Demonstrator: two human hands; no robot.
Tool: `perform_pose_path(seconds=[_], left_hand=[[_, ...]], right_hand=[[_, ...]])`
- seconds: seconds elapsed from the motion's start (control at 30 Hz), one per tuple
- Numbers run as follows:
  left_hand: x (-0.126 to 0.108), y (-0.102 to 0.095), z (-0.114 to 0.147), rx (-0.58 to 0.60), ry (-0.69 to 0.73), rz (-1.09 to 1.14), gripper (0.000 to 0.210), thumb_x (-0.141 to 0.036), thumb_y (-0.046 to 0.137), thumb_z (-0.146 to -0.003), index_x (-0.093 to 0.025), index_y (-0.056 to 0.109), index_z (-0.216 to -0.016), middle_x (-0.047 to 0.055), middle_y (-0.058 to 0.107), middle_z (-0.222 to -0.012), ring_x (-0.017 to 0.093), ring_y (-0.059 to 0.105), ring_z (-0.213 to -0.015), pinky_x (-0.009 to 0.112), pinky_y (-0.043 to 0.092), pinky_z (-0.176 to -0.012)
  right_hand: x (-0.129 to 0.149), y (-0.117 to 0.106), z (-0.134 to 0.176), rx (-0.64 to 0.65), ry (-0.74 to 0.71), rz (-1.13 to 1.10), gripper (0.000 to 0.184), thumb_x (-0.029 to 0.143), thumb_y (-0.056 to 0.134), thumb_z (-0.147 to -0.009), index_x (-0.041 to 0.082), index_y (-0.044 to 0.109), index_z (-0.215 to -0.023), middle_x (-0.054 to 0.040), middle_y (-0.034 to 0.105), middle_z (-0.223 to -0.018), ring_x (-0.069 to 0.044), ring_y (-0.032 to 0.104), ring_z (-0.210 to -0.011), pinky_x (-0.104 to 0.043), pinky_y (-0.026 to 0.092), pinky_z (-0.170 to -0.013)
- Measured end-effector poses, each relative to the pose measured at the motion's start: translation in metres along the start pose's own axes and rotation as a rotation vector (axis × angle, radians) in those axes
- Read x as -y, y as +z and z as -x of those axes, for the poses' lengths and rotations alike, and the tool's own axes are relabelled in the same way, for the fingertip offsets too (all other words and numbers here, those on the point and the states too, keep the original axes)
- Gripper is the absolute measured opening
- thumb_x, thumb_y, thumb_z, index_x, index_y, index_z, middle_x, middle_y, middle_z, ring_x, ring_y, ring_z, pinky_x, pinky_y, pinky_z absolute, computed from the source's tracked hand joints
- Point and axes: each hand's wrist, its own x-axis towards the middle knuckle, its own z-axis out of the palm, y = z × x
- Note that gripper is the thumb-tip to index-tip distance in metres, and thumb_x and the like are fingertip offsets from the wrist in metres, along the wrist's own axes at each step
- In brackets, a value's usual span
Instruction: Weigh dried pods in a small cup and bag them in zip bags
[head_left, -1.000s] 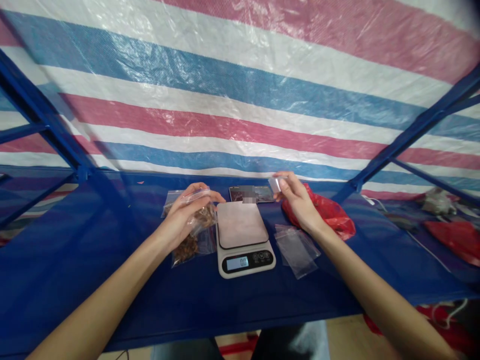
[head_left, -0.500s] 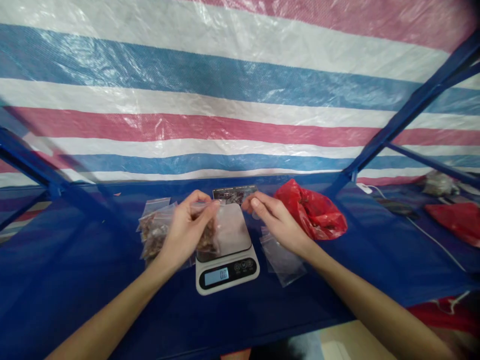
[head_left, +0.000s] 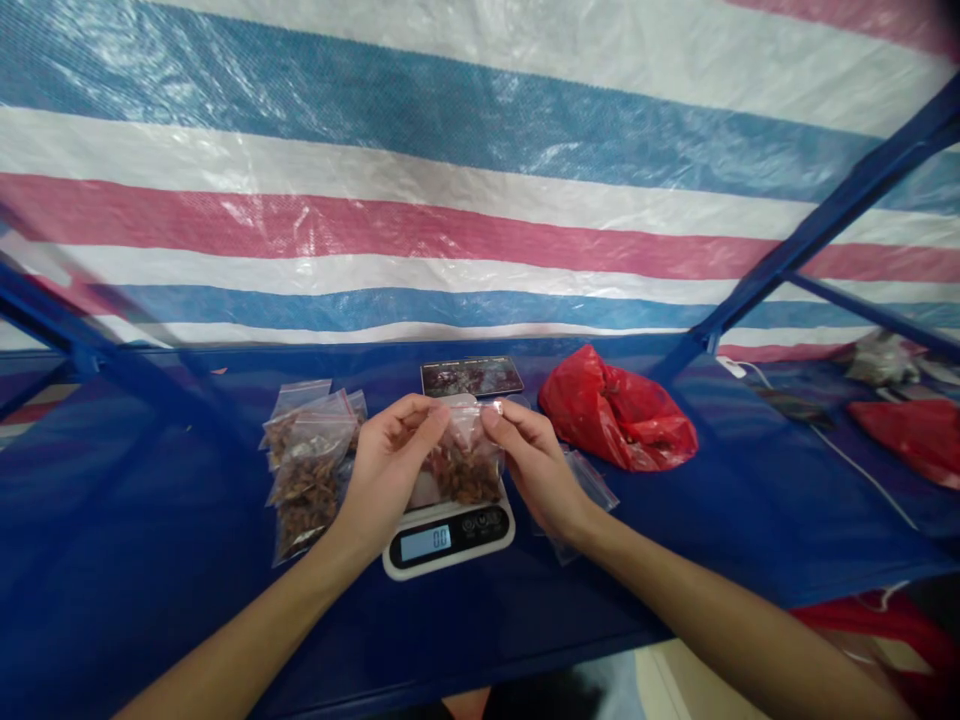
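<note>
Clear plastic, that is what the small bag (head_left: 466,455) is made of, and it has brown bits inside. The left hand (head_left: 386,475) pinches its top edge at one corner. The right hand (head_left: 534,465) pinches the top edge at the other corner. Both hands are closed on the bag, and it hangs between them, just above the white scale (head_left: 448,535). The scale sits on the blue table (head_left: 150,560).

At 9 o'clock from the hands lies a pile of filled bags (head_left: 307,470). At 3 o'clock, just past the right hand, lie empty clear bags (head_left: 592,480). At 2 o'clock sits a red plastic bag (head_left: 619,415). At 12 o'clock lies a dark card (head_left: 471,377). Behind it all hangs a striped sheet (head_left: 450,180).
</note>
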Motion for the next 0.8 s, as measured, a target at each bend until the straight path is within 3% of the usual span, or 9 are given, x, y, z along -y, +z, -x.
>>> perform_pose_path(seconds=[0.23, 0.37, 0.57, 0.67, 0.8], left_hand=[[-0.004, -0.002, -0.002, 0.046, 0.059, -0.121, 0.027, -0.048, 0.076, -0.089, -0.021, 0.073, -0.084, 0.002, 0.074, -0.075, 0.014, 0.062, -0.058, 0.027, 0.051, -0.057], [-0.004, -0.004, -0.003, 0.044, 0.163, -0.182, 0.025, -0.044, 0.073, -0.092, -0.021, 0.074, -0.085, 0.001, 0.075, -0.079, 0.014, 0.067, -0.069, 0.025, 0.052, -0.066], [0.005, -0.004, -0.005, 0.014, 0.217, -0.096, 0.025, -0.042, 0.076, -0.090, -0.018, 0.073, -0.083, 0.001, 0.073, -0.074, 0.014, 0.065, -0.067, 0.023, 0.050, -0.067], [0.007, -0.005, -0.006, 0.013, 0.179, -0.022, 0.023, -0.041, 0.078, -0.088, -0.019, 0.073, -0.084, 0.000, 0.073, -0.073, 0.013, 0.064, -0.066, 0.023, 0.049, -0.065], [0.004, -0.007, -0.007, -0.009, 0.178, 0.013, 0.020, -0.037, 0.080, -0.086, -0.019, 0.073, -0.082, -0.001, 0.071, -0.074, 0.012, 0.062, -0.067, 0.021, 0.047, -0.066]], right_hand=[[-0.002, -0.011, -0.007, -0.010, -0.053, 0.021, 0.030, 0.044, 0.070, -0.097, 0.021, 0.066, -0.079, 0.0008, 0.057, -0.079, -0.015, 0.051, -0.074, -0.026, 0.044, -0.072], [-0.003, -0.013, -0.008, 0.034, -0.087, 0.007, 0.028, 0.041, 0.069, -0.099, 0.019, 0.067, -0.080, 0.0012, 0.057, -0.079, -0.013, 0.049, -0.073, -0.025, 0.040, -0.069], [-0.004, -0.006, -0.003, 0.116, -0.040, -0.023, 0.035, 0.048, 0.066, -0.099, 0.019, 0.064, -0.079, 0.0018, 0.056, -0.071, -0.012, 0.048, -0.063, -0.024, 0.040, -0.058], [-0.002, -0.004, -0.001, 0.115, 0.007, -0.060, 0.036, 0.049, 0.069, -0.097, 0.019, 0.062, -0.078, 0.0039, 0.050, -0.065, -0.010, 0.041, -0.054, -0.023, 0.030, -0.048], [0.002, -0.003, 0.000, 0.104, 0.029, -0.102, 0.036, 0.046, 0.072, -0.094, 0.018, 0.060, -0.075, 0.0058, 0.044, -0.061, -0.007, 0.032, -0.050, -0.024, 0.020, -0.046]])
